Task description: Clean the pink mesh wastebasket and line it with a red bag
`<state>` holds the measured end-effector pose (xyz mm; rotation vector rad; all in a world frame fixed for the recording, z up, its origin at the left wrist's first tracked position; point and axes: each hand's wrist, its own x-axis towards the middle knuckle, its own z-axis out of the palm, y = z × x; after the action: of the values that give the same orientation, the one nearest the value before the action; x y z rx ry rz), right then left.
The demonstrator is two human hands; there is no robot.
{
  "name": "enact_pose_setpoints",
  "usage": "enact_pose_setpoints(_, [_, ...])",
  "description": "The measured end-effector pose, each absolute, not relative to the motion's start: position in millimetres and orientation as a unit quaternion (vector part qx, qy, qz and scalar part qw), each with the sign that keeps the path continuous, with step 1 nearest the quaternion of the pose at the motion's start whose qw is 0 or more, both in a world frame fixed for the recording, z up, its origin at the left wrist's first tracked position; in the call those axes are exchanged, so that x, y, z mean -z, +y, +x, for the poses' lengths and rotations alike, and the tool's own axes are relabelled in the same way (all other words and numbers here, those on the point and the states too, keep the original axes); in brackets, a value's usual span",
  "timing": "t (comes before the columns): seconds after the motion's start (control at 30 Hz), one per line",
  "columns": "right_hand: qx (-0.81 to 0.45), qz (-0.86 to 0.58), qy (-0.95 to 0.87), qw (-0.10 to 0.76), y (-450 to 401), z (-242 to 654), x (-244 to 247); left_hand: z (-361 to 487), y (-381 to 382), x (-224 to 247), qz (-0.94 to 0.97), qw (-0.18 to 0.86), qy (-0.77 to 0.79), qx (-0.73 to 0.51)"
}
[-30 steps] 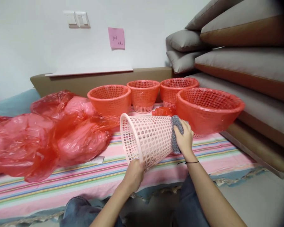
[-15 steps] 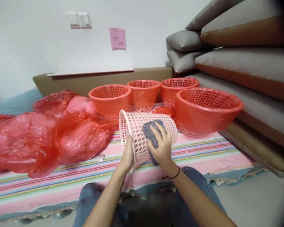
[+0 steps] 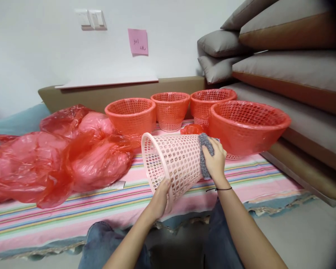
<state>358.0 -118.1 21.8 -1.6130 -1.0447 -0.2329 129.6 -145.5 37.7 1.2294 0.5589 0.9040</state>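
Observation:
A pale pink perforated plastic basket (image 3: 182, 157) lies tilted on its side in front of me, its wide mouth facing left. My left hand (image 3: 160, 198) grips the rim at the lower near edge, thumb on the outside. A grey cloth (image 3: 205, 155) is pressed against the basket's base end by my right hand (image 3: 217, 160), whose fingers curl over it. The underside of the base is mostly hidden behind that hand and cloth.
Baskets wrapped in red plastic stand behind: a left one (image 3: 131, 116), two further back, and a large one (image 3: 246, 127) at right. Red plastic bags (image 3: 30, 164) pile up at left on the striped cloth (image 3: 100, 209). Grey cushions (image 3: 291, 71) are stacked on the right.
My right hand and the grey cloth have moved from the basket's side rightward to its base end. The basket has turned slightly, and my left hand has shifted a little right with the rim.

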Motion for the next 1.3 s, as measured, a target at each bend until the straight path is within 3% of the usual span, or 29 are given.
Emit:
enact_pose_setpoints(0.13, [0.104,-0.688,-0.421,0.582,-120.3,355.4,-18.3,134.7,-151.2,-45.9,0.516,0.716,0.233,-0.407])
enact_pose_setpoints(0.47, [0.189,-0.519,-0.667,0.500,-156.5,263.0,-33.0,149.8,-134.8,-39.7,0.442,0.710,0.304,-0.456])
enact_pose_setpoints(0.9, [0.106,-0.697,-0.434,0.561,-123.2,362.9,-16.5,130.6,-137.6,-34.3,0.613,0.654,0.226,-0.382])
enact_pose_setpoints(1.1, [0.163,-0.600,-0.574,0.533,-144.1,308.8,-26.1,143.6,-145.5,-39.1,0.504,0.721,0.248,-0.407])
enact_pose_setpoints(1.3, [0.207,-0.482,-0.683,0.508,-162.3,263.4,-29.8,144.1,-139.8,-31.3,0.473,0.679,0.307,-0.470])
